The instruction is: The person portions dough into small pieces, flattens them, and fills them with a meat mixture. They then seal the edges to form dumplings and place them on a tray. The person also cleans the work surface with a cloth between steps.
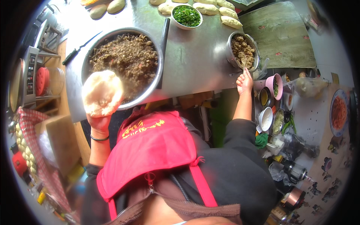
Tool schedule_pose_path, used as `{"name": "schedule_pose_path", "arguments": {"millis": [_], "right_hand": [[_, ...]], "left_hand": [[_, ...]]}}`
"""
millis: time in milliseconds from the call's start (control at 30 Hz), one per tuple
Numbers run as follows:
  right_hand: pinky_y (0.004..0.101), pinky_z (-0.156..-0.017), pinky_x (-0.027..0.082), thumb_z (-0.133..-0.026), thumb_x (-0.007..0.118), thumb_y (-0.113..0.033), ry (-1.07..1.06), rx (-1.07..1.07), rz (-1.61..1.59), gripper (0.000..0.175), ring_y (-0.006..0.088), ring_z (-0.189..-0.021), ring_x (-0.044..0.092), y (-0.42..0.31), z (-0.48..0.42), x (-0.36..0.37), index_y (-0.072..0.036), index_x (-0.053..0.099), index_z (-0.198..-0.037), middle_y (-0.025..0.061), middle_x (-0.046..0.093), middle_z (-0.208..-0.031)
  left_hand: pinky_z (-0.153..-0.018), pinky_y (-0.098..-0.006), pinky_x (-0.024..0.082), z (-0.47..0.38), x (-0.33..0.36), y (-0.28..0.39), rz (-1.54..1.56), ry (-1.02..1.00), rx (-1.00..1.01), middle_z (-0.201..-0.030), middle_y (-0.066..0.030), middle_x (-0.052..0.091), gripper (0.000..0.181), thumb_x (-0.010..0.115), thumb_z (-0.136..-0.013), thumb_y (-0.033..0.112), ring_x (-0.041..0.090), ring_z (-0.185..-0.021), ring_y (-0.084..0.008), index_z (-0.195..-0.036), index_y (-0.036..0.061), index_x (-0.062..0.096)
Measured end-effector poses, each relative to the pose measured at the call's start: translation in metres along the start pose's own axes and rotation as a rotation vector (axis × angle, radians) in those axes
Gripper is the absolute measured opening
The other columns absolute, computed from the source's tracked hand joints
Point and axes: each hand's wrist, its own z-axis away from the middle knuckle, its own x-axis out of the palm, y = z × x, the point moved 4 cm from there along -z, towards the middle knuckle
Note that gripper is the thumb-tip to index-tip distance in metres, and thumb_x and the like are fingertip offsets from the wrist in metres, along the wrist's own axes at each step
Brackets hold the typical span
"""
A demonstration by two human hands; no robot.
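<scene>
On my raised left hand (99,122) rests a flattened round of dough (103,92), hollowed in the middle. It hangs over the near left rim of a wide metal basin (159,70) heaped with dark, crumbly filling (126,56). My right hand (245,82) grips the handle of a metal spoon (244,62). The spoon's bowl sits in a lighter minced filling (239,46) inside a smaller metal bowl (230,56) at the table's right side. Beyond them stands a white bowl of chopped green onion (186,15).
Several oblong dough pieces (206,9) lie along the table's far side. A dark rod (164,42) lies right of the basin, a black-handled knife (71,56) left of it. A wooden board (277,36) and several small bowls, including a pink one (273,86), stand at right.
</scene>
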Motion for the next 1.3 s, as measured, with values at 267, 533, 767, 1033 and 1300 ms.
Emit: {"name": "schedule_pose_path", "arguments": {"millis": [267, 533, 767, 1033, 1300], "right_hand": [[0.0170, -0.038, 0.025, -0.095, 0.042, -0.019, -0.192, 0.115, -0.209, 0.031, 0.0043, -0.045, 0.027, -0.007, 0.028, 0.045, -0.004, 0.046, -0.123, -0.0039, 0.034, -0.062], [0.0188, -0.043, 0.035, -0.094, 0.044, -0.016, -0.675, -0.028, 0.449, 0.029, 0.0062, -0.049, 0.041, 0.056, 0.133, 0.184, -0.004, 0.050, -0.119, -0.0009, 0.049, -0.066], [0.0323, -0.060, 0.050, -0.082, 0.050, -0.005, -1.002, -1.233, 1.431, 0.037, 0.0247, -0.067, 0.062, 0.077, 0.257, 0.315, -0.004, 0.051, -0.120, 0.0123, 0.063, -0.078], [0.0423, -0.068, 0.048, -0.082, 0.043, -0.007, -1.324, -0.796, 1.816, 0.038, 0.0349, -0.075, 0.062, 0.118, 0.282, 0.347, -0.001, 0.049, -0.119, 0.0214, 0.062, -0.080], [0.0190, -0.051, 0.037, -0.090, 0.051, -0.015, -1.070, 0.293, 1.120, 0.030, 0.0052, -0.055, 0.045, 0.136, 0.255, 0.340, 0.001, 0.054, -0.116, -0.0011, 0.050, -0.063]], "left_hand": [[-0.098, -0.0510, 0.038, -0.002, 0.003, 0.002, 0.038, 0.016, -0.001, -0.132, -0.0181, 0.041, 0.043, 0.038, -0.093, 0.024, 0.042, -0.120, -0.0358, -0.130, 0.0020, 0.038], [-0.098, -0.0584, 0.034, 0.040, -0.029, 0.042, 0.030, 0.048, 0.147, -0.136, -0.0218, 0.036, 0.051, 0.035, -0.093, 0.032, 0.039, -0.122, -0.0405, -0.133, 0.0003, 0.034], [-0.099, -0.0604, 0.031, 0.067, -0.085, 0.052, 0.178, 0.158, 0.187, -0.138, -0.0210, 0.033, 0.055, 0.032, -0.092, 0.037, 0.036, -0.124, -0.0412, -0.135, 0.0032, 0.031], [-0.096, -0.0461, 0.042, 0.055, -0.080, 0.013, 0.347, 0.070, 0.007, -0.124, -0.0197, 0.050, 0.045, 0.035, -0.094, 0.028, 0.050, -0.112, -0.0331, -0.125, -0.0030, 0.043], [-0.096, -0.0462, 0.042, 0.048, -0.074, 0.026, 0.473, -0.065, 0.013, -0.124, -0.0202, 0.049, 0.044, 0.035, -0.094, 0.027, 0.051, -0.112, -0.0333, -0.125, -0.0031, 0.043]]}}
